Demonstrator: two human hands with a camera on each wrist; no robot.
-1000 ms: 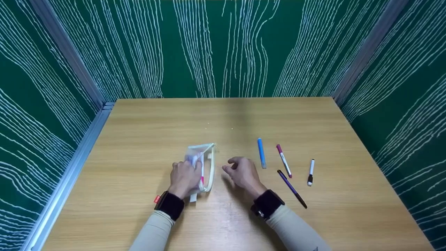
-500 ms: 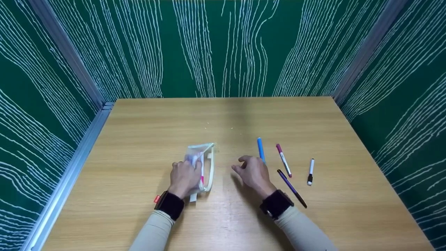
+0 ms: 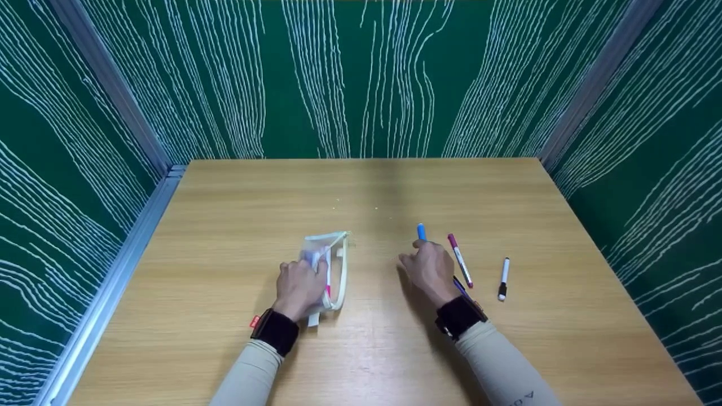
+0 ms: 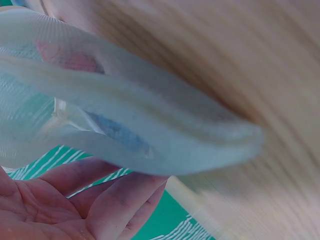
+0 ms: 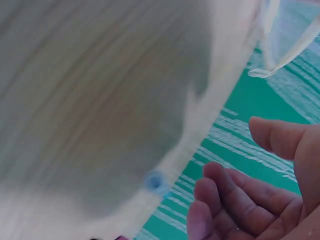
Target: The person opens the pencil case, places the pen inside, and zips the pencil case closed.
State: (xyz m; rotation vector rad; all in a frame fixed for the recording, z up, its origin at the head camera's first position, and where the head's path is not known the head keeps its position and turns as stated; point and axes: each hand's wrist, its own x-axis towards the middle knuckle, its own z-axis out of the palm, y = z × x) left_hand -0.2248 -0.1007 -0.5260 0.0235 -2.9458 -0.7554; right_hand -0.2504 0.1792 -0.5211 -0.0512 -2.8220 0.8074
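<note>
My left hand holds a translucent zip pencil case on the table, its mouth facing right. A white pen with a pink end shows inside it. In the left wrist view the fingers lie against the outside of the case. Over the blue marker hovers my right hand, fingers loosely bent and holding nothing; it covers most of that marker. The right wrist view shows a gap between thumb and fingers, with the marker's blue end apart from them.
Right of my right hand lie a purple-capped marker and a small white marker with a black cap. A dark pen is partly hidden under my right wrist. Green walls with white lines bound the wooden table.
My right hand has moved right, away from the pencil case, and now covers most of the blue marker and part of the dark pen. The left hand and case stay put.
</note>
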